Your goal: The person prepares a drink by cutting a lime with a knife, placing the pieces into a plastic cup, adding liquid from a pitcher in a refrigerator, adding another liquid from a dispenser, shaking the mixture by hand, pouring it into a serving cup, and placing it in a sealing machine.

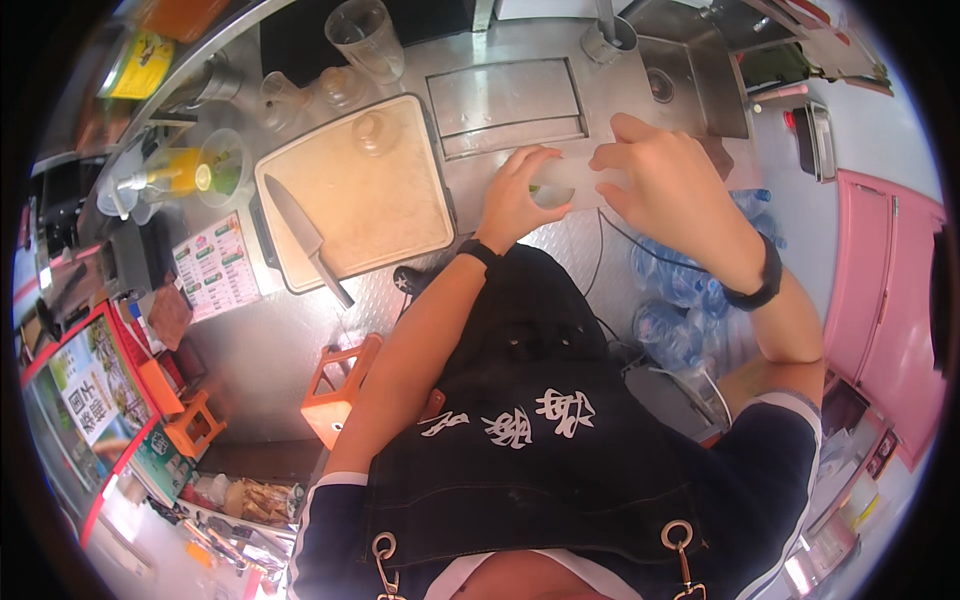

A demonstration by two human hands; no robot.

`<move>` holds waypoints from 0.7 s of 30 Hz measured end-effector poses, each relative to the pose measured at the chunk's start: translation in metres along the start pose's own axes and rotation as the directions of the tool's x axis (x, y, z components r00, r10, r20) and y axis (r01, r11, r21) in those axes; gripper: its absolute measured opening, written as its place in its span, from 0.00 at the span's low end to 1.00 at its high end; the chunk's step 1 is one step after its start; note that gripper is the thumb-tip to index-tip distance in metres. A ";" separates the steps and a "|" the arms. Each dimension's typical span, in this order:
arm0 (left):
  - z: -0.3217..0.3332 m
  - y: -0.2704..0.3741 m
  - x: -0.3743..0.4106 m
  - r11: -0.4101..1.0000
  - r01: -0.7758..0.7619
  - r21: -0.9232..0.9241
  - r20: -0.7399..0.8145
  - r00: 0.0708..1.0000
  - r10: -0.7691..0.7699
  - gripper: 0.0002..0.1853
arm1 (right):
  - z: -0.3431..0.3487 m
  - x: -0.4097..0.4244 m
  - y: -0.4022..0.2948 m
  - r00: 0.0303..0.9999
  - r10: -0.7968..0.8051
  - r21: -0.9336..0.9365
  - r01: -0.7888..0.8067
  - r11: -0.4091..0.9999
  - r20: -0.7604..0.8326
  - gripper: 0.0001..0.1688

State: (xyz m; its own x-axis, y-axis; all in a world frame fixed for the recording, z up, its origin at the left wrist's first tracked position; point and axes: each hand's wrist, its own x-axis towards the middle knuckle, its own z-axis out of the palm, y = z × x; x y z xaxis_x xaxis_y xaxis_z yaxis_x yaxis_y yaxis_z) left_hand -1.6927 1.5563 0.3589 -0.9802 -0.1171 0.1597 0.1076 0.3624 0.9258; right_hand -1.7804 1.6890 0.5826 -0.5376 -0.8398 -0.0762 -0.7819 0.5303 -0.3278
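My left hand (517, 191) is curled around a clear, cup-like container (553, 196) above the steel counter's front edge, with a bit of green showing at it. To its right, my right hand (652, 169) has its fingers bent towards the container; blur hides whether they touch it or hold something thin and see-through. Left of both hands lies a cream cutting board (360, 202) with a dark rim. A kitchen knife (304, 232) rests across its left side, handle over the near edge. A clear domed lid (373, 133) sits near the board's far edge.
Clear cups (365, 41) stand behind the board, and a tub with green fruit (225, 169) is at its left. A steel sink (686, 82) is at the far right, beside a metal pot (609, 41). Below are bottled water packs (667, 322), cables and an orange stool (330, 397).
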 end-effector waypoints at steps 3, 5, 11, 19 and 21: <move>0.001 -0.003 0.000 0.999 -0.036 0.005 -0.026 0.999 0.036 0.35 | -0.008 -0.004 -0.007 0.999 -0.042 -0.031 0.043 0.999 0.016 0.07; 0.001 -0.002 0.000 0.999 -0.036 0.011 -0.026 0.999 0.036 0.35 | 0.002 -0.008 -0.002 0.998 -0.059 -0.016 0.059 0.998 0.020 0.08; 0.003 -0.003 -0.002 1.000 -0.017 -0.007 -0.022 1.000 0.017 0.37 | 0.018 -0.007 -0.006 0.992 -0.116 -0.028 0.117 0.993 0.045 0.06; 0.005 -0.005 -0.003 1.000 -0.006 -0.007 -0.031 0.999 0.006 0.37 | 0.035 0.007 -0.009 0.989 0.133 0.007 -0.133 0.991 -0.056 0.08; 0.004 -0.001 -0.002 1.000 -0.015 0.009 -0.008 1.000 0.015 0.37 | 0.033 0.007 0.014 0.973 0.194 0.055 -0.188 0.981 -0.124 0.08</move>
State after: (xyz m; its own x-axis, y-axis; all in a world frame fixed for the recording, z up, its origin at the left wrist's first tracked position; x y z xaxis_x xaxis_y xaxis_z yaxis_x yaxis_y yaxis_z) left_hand -1.6919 1.5594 0.3562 -0.9771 -0.1188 0.1763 0.1208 0.3720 0.9203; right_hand -1.7850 1.6869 0.5465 -0.7140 -0.6998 -0.0205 -0.6481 0.6717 -0.3588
